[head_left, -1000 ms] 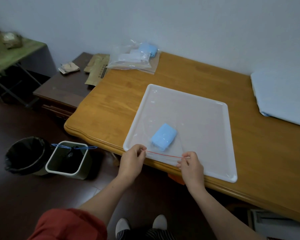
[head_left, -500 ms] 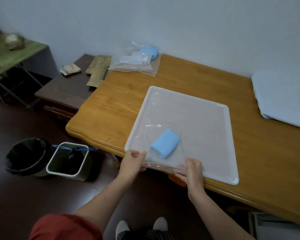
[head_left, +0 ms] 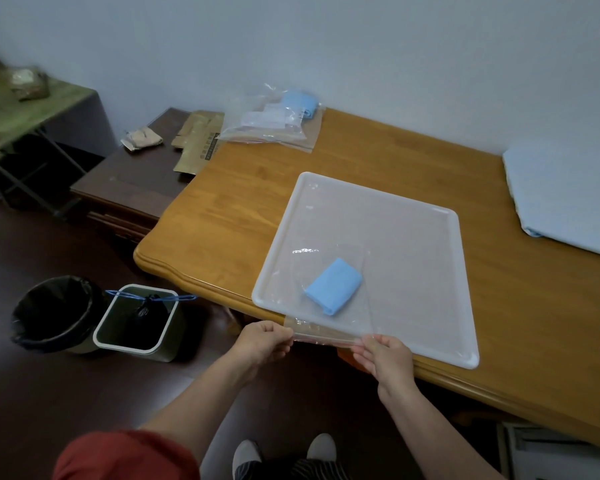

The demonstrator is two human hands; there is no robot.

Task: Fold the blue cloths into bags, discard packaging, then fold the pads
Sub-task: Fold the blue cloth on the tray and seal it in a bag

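Left hand [head_left: 262, 342] and right hand [head_left: 385, 356] each pinch the near edge of a clear bag [head_left: 326, 299]. Folded blue cloth [head_left: 334, 286] sits inside, over the white tray [head_left: 430, 237] on the bench [head_left: 229, 188].

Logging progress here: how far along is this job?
Done: a bagged blue cloth lies at the table's far edge. In hand: left hand and right hand pinch the clear bag's near edge, folded cloth inside, on the tray. Left: folding the pads at right.
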